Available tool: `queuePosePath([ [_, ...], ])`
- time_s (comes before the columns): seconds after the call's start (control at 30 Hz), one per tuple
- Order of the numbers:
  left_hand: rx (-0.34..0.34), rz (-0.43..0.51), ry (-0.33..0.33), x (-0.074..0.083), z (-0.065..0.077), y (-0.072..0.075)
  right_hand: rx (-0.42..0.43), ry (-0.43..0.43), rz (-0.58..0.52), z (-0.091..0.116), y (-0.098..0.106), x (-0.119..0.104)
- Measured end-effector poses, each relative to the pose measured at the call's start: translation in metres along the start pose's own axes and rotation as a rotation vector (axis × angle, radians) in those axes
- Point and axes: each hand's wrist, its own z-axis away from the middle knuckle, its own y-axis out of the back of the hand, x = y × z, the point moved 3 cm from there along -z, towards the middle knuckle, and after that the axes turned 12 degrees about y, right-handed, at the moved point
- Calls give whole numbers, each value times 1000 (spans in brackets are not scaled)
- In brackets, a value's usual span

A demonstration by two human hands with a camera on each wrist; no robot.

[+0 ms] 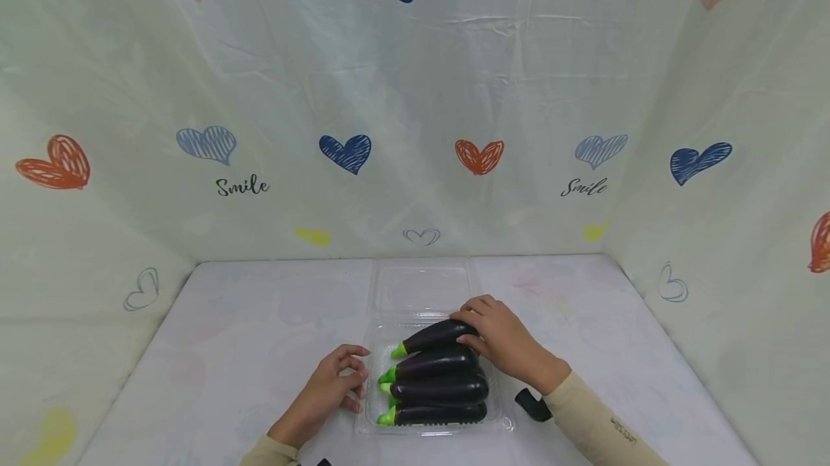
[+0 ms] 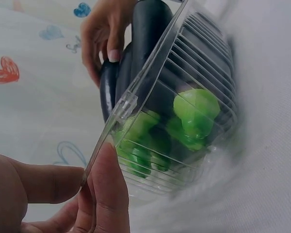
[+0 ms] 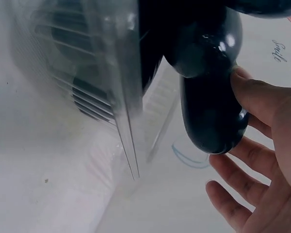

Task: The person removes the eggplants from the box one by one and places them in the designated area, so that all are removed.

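Several dark purple eggplants with green stem ends lie side by side in a clear plastic clamshell box. Its lid is folded back, away from the person. My right hand grips the thick end of the farthest eggplant, thumb on one side and fingers on the other. In the right wrist view that rounded end sits above the box rim. On the left, my left hand pinches the box's rim between thumb and fingers, near the green stems.
The box stands on a pale table. A white sheet printed with hearts and "Smile" encloses the back and both sides. Beside the right wrist is a small black object.
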Motion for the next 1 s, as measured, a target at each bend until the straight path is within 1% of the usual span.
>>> queuePosePath([
  [0.13,-12,6,-9,0,2,0,18,-16,-2,1,6,1],
  [0.27,-22,14,-11,-1,2,0,57,-20,-1,4,12,4],
  [0.47,-9,11,5,-2,1,1,132,-26,-18,10,19,10],
  [0.83,-3,18,8,-1,0,0,210,-60,-8,25,28,26],
  [1.0,-4,22,9,-1,0,-1,248,-92,-5,33,32,35],
])
